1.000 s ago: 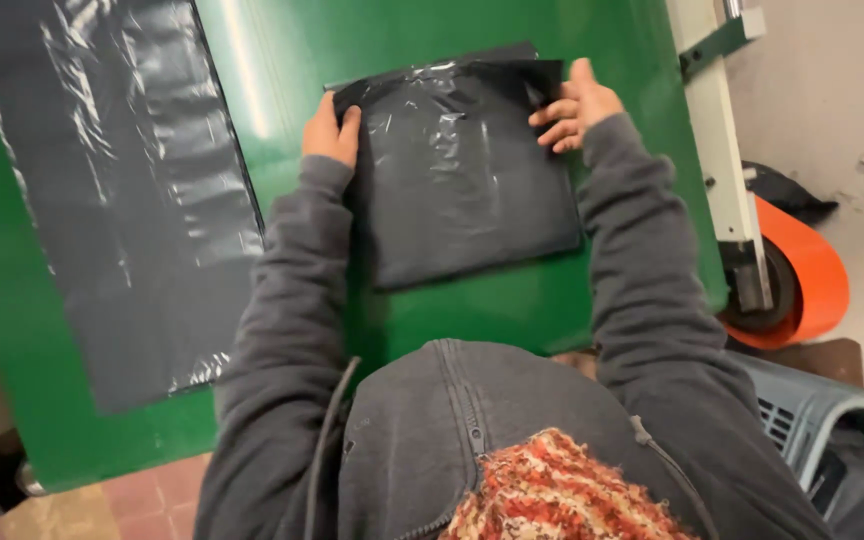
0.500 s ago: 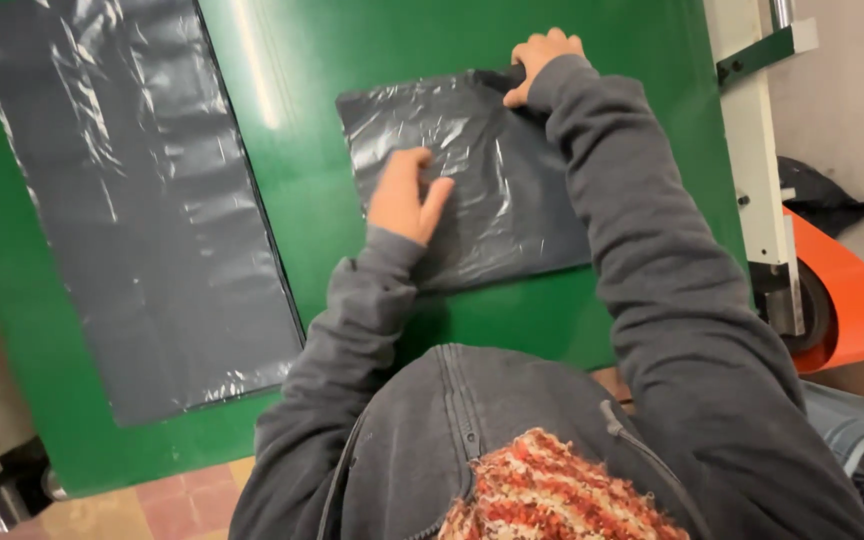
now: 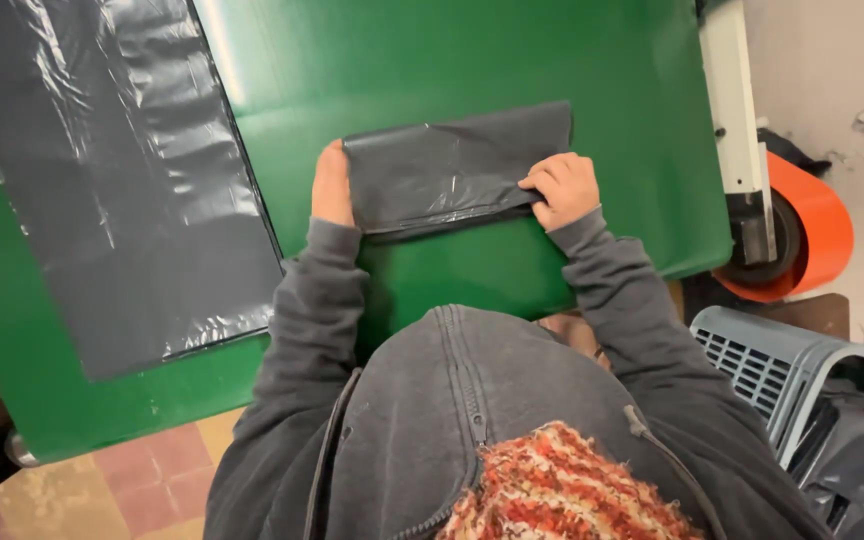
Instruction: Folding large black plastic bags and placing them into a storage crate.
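Bright overhead light, glare streak on green table (image 3: 572, 60), sharp focus.

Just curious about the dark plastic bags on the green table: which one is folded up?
The small dark grey plastic bag between the left hand and right hand; the long dark plastic sheet lies flat, untouched.
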